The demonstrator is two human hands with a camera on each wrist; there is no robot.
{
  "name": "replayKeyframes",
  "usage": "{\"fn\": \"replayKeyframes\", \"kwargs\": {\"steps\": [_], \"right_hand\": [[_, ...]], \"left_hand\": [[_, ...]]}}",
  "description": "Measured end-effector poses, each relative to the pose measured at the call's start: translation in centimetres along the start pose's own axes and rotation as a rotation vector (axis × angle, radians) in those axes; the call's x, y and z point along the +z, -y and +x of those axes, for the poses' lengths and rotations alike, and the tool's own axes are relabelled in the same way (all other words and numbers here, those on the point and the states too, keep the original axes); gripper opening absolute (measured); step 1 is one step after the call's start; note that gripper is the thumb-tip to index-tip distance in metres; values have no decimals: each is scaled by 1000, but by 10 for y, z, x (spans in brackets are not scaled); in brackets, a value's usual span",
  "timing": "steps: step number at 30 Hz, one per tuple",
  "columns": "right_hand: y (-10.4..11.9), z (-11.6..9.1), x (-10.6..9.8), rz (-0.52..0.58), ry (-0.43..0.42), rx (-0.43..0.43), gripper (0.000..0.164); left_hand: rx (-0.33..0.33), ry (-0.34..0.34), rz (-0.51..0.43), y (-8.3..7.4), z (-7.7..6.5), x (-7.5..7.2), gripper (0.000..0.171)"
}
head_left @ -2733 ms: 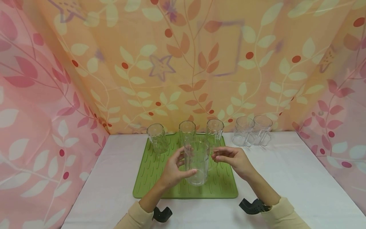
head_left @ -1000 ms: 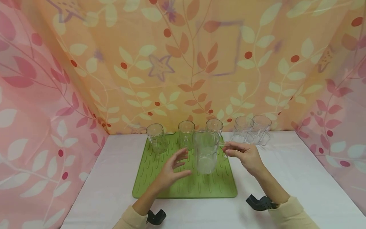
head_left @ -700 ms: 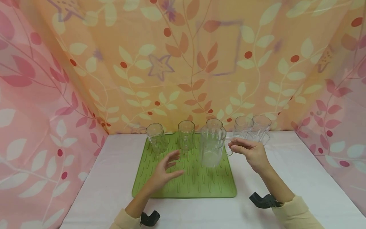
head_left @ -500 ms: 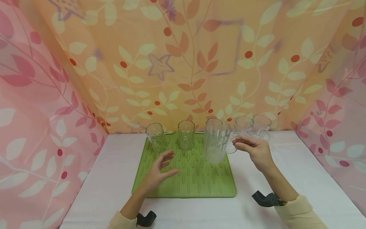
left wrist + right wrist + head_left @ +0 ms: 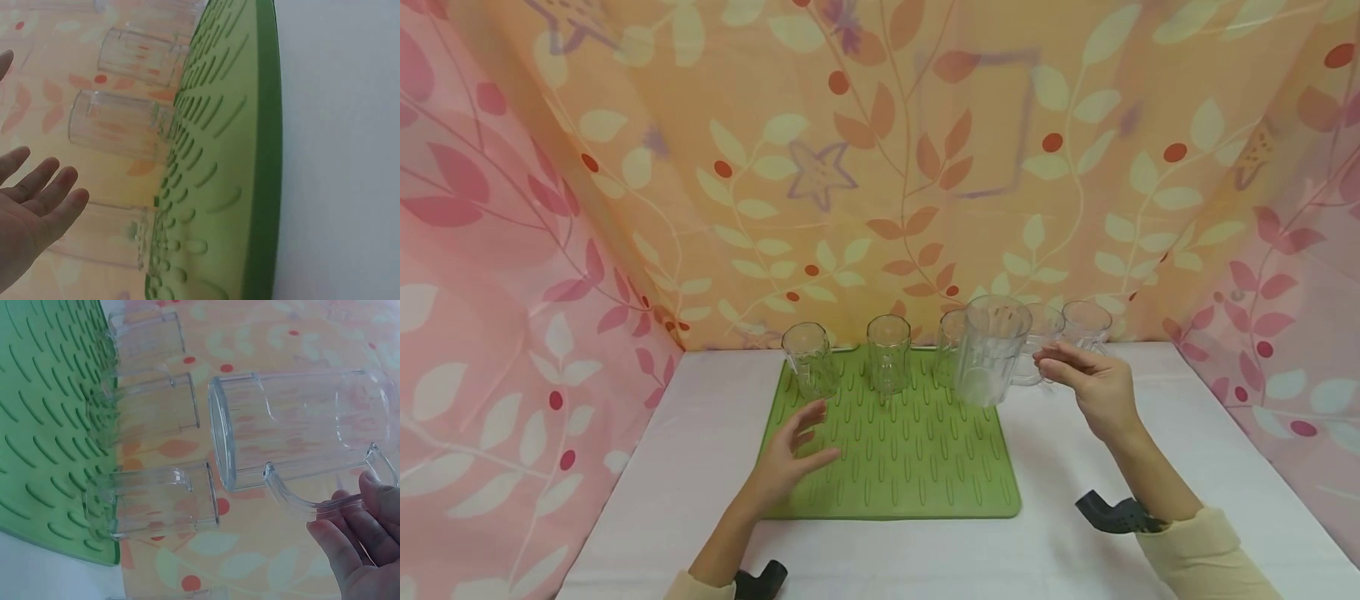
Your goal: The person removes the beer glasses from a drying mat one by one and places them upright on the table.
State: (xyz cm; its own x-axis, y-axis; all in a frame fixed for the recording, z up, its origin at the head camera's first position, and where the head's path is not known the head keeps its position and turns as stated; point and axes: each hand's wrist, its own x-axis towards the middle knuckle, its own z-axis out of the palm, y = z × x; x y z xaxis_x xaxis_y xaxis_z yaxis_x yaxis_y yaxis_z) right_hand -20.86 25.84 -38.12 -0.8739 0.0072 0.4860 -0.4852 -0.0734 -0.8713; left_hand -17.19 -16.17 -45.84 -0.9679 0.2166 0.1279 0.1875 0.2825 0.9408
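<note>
A clear glass mug [image 5: 991, 354] hangs upright above the right back part of the green ribbed mat [image 5: 895, 479]. My right hand [image 5: 1093, 390] pinches its handle between thumb and fingers, which the right wrist view shows closely on the handle [image 5: 297, 503]. Over the mat's left side, my left hand [image 5: 784, 460] is empty, its fingers spread and slightly bent. Along the mat's back edge stand three more glass mugs: a left one [image 5: 811, 362], a middle one [image 5: 889, 357] and a right one [image 5: 949, 354], the last partly behind the held mug.
Two further clear mugs, a nearer one [image 5: 1047, 321] and an outer one [image 5: 1086, 321], stand on the white tablecloth [image 5: 662, 475] right of the mat, partly hidden by the held mug and right hand. Patterned cloth [image 5: 880, 208] walls the back and both sides.
The left hand has let go of the mug's body and drawn away left. My right hand has carried the mug by its handle to the right and back.
</note>
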Motion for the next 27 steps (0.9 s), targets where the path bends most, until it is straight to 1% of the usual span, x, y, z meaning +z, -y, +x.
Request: {"fn": "replayKeyframes", "kwargs": {"steps": [2,10,15,20,27], "right_hand": [[1,1,-2,13,-13,-7,29],[5,6,-9,81,-95,-47,30],[9,9,-14,103,-132,-58,32],[13,13,-21,109,-186,-67,34],[13,19,-35,105,-240,-47,34]], "left_hand": [[-12,-6,11,3,-2,-3,74],[-17,-26,87,9,-9,-13,76],[-27,-42,126,15,-12,-20,77],[-44,-50,159,17,-16,-28,77],[-96,-56,208,23,-23,-37,77]]}}
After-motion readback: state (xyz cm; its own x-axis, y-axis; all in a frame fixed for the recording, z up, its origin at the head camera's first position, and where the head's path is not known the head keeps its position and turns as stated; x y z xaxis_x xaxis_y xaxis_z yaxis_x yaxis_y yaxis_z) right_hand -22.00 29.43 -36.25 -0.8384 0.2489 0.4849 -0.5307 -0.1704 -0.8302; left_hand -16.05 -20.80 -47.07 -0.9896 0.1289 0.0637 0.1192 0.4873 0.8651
